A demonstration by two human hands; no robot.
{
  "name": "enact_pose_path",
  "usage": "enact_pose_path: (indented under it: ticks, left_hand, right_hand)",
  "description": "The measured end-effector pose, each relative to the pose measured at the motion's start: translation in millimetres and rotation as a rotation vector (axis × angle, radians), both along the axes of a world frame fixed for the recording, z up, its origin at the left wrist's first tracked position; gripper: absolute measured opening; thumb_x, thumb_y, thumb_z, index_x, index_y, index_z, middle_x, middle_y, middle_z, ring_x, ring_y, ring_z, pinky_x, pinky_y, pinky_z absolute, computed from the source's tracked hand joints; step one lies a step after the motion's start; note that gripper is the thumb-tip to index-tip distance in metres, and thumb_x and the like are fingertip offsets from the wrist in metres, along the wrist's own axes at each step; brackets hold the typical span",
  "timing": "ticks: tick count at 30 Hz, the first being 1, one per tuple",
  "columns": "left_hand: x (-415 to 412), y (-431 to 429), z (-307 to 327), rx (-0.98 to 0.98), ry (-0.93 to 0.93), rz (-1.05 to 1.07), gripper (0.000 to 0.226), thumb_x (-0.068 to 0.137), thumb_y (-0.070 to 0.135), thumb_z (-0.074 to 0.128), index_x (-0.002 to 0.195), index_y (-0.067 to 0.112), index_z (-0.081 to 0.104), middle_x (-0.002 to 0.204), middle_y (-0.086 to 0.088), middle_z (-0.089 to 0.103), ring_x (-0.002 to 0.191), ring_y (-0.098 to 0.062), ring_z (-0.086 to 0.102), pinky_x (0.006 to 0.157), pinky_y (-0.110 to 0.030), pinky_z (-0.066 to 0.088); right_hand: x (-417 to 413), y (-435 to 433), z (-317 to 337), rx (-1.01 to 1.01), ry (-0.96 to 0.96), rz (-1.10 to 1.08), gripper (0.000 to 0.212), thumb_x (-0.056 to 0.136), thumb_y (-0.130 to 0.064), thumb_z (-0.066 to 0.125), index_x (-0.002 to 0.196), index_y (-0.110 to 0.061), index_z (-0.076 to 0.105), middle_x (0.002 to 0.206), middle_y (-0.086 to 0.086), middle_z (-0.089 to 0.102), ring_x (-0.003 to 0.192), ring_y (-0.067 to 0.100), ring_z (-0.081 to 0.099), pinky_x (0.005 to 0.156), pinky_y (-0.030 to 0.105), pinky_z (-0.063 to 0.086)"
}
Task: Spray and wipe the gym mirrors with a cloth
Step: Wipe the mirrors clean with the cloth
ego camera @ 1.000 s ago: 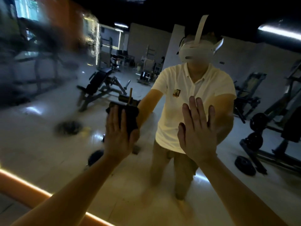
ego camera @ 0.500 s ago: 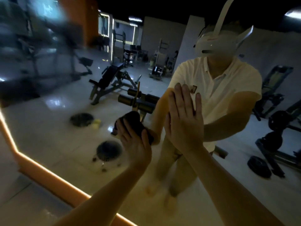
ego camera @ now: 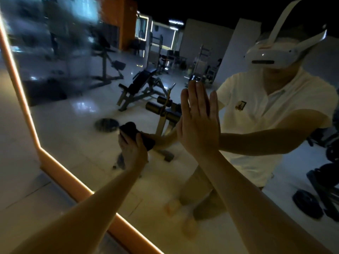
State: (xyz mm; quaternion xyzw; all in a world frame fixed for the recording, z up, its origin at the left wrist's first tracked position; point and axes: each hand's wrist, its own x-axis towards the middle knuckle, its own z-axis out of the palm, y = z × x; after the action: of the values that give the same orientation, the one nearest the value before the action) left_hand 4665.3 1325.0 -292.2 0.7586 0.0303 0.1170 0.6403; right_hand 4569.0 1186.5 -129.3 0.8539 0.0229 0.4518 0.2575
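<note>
A large wall mirror point(ego camera: 77, 136) with a glowing orange frame fills the view. My left hand point(ego camera: 133, 153) presses a dark cloth point(ego camera: 136, 133) against the glass, low and left of centre, fingers curled over it. My right hand point(ego camera: 199, 123) lies flat on the mirror to the right of the cloth, fingers straight and pointing up. The upper left of the glass looks smeared and hazy. No spray bottle is in view.
The lit orange frame point(ego camera: 60, 171) runs diagonally along the mirror's lower left edge, with pale wall tiles point(ego camera: 20, 180) beside it. The glass reflects a person in a white shirt and headset, a weight bench point(ego camera: 141, 90), weight plates and other gym machines.
My left hand has slid the cloth down and leftward along the glass. My view has shifted left, so the frame's corner now shows. My right hand stays flat on the mirror.
</note>
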Motion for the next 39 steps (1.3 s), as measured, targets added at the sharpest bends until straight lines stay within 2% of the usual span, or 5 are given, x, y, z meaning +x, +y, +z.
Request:
enact_pose_path:
  ticks: [9,18,24,30,39]
  left_hand:
    - [-127,-73,-50,0.374,-0.458,-0.273,0.074,0.109,0.059,0.020,0.165,0.029,-0.016,0.174,-0.006,-0.018,0.160,-0.022,-0.019,0.125,-0.035,-0.001]
    - [-32,-32,-31,-0.238,0.194,-0.023,0.086,0.101,0.062,0.037,0.169,0.022,0.002,0.174,-0.014,0.011,0.158,-0.038,0.016,0.128,-0.054,0.018]
    - [-164,-109,-53,-0.059,-0.077,-0.213,0.076,0.111,0.038,0.041,0.167,0.024,-0.007,0.174,0.004,-0.016,0.155,-0.007,-0.006,0.123,-0.029,0.008]
    - [-145,-78,-91,0.240,-0.329,-0.282,0.069,0.108,0.055,0.023,0.167,0.033,-0.006,0.174,0.000,-0.021,0.161,-0.025,-0.002,0.124,-0.044,0.024]
    - [-88,-53,-51,0.122,-0.117,-0.106,0.071,0.109,0.044,0.030,0.168,0.020,0.000,0.175,-0.012,0.002,0.159,-0.032,0.011,0.128,-0.052,0.022]
  right_hand:
    - [-2,-1,3,-0.021,-0.028,0.041,0.072,0.100,-0.026,0.042,0.162,-0.001,0.018,0.170,0.019,0.012,0.158,0.038,0.011,0.127,0.054,-0.007]
    - [-2,-1,4,-0.035,-0.021,0.030,0.072,0.100,-0.028,0.043,0.162,0.000,0.019,0.170,0.022,0.013,0.157,0.040,0.012,0.127,0.057,0.003]
    - [0,-3,3,-0.052,-0.028,0.042,0.072,0.101,-0.029,0.048,0.161,0.000,0.022,0.169,0.022,0.017,0.156,0.041,0.017,0.127,0.058,0.005]
    - [-3,-5,4,-0.096,-0.002,0.033,0.072,0.099,-0.031,0.046,0.161,-0.001,0.024,0.169,0.022,0.018,0.156,0.040,0.017,0.125,0.054,-0.007]
    - [-3,1,3,-0.064,0.057,-0.012,0.070,0.102,-0.032,0.029,0.163,-0.002,0.013,0.171,0.021,0.006,0.158,0.039,0.006,0.127,0.060,0.003]
